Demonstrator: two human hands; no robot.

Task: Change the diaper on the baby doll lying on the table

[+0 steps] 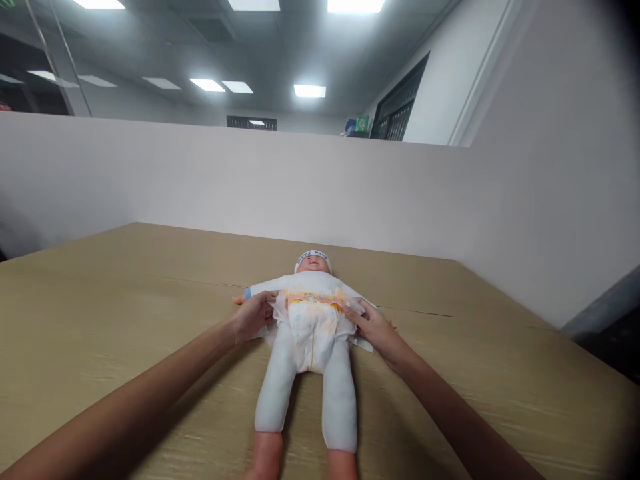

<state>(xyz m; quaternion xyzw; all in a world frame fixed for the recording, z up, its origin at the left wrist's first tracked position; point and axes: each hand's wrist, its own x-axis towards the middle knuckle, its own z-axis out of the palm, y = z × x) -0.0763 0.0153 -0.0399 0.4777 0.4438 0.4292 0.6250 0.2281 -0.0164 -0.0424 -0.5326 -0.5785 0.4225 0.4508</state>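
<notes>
A baby doll (274,387) in a white suit and a lettered headband lies on its back, its legs toward me. Around its hips is a white diaper (313,337) with an orange patterned waistband across the belly. My left hand (254,316) grips the thin, frilly side edge of the diaper at the doll's hip. On the opposite side, my right hand (374,328) has its fingers closed on the diaper's other side edge. Some fingertips of both hands are hidden by the diaper material.
The doll rests on a wide tan tabletop (150,293) with a thin seam across it. A low pale wall (250,187) stands behind the table, and another wall (560,167) rises at the right. Lit ceiling panels show beyond.
</notes>
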